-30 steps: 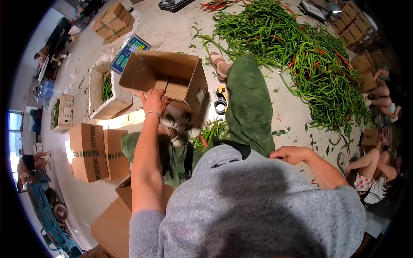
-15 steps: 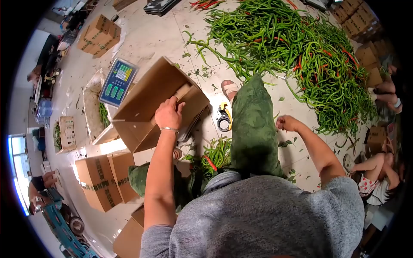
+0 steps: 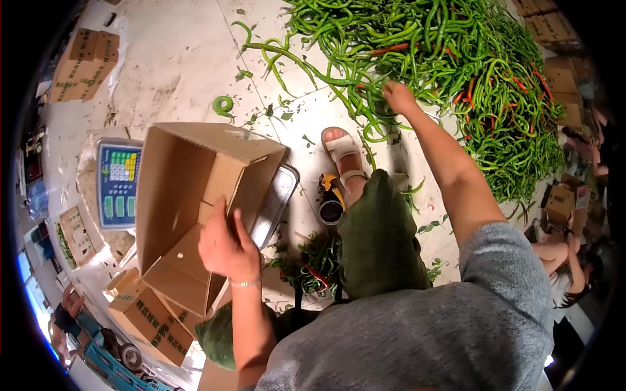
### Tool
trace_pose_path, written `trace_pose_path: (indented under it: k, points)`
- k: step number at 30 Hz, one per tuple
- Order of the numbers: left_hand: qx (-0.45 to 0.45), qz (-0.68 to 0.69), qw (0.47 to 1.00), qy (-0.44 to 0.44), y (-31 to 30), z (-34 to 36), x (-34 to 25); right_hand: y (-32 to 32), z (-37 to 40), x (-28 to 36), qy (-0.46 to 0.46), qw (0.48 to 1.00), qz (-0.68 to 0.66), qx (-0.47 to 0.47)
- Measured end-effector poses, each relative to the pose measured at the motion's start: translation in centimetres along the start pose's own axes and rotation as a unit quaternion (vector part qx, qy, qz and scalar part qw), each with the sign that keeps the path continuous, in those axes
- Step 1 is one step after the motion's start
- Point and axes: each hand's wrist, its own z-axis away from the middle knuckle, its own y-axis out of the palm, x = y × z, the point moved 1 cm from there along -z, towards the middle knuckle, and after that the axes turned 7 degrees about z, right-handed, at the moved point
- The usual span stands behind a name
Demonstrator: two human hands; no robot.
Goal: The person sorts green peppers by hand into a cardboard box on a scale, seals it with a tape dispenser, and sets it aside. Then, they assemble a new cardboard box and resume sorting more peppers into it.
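Note:
My left hand [image 3: 228, 249] is over the side of a tilted open cardboard box [image 3: 175, 195], thumb and forefinger apart, holding nothing that I can see. The box stands on a metal tray [image 3: 277, 202], beside a scale display [image 3: 119, 186]. At the near edge of a large heap of long green chili peppers [image 3: 417, 58], my right hand [image 3: 399, 99] has its fingers curled closed at a green pepper. A few red peppers are mixed into the heap. Below, a tape dispenser [image 3: 330, 201] lies beside my sandalled foot [image 3: 342, 153].
A smaller clump of peppers [image 3: 313, 267] lies between my legs. Closed cartons [image 3: 151, 319] stand at the lower left, another carton [image 3: 85, 65] at the upper left. Loose leaves and a curled pepper [image 3: 223, 105] lie on the tiled floor. Another person [image 3: 561, 260] sits at the right.
My right hand has reached forward from beside my knee to the pepper heap. My left hand has come back toward me along the box. The view has shifted.

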Motion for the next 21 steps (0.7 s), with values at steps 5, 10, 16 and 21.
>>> trace_pose_path:
  k: [5, 10, 16, 21]
  points:
    - [0.049, 0.002, 0.998, -0.027, 0.0, -0.4, 0.2, 4.3, -4.4, 1.5, -0.052, 0.996, 0.062, 0.035]
    - [0.085, 0.065, 0.991, -0.086, -0.2, 0.0, 0.1, 4.4, -3.3, 3.6, 0.037, 0.993, 0.072, 0.085]
    - [0.068, 0.181, 0.980, 0.050, -1.5, -0.3, -2.6, -4.7, 1.6, -0.8, 0.059, 0.910, -0.410, 0.024]
    - [0.268, 0.544, 0.769, -0.203, 4.8, -1.2, -5.5, -3.1, 7.0, -0.3, 0.047, 0.920, -0.370, -0.124]
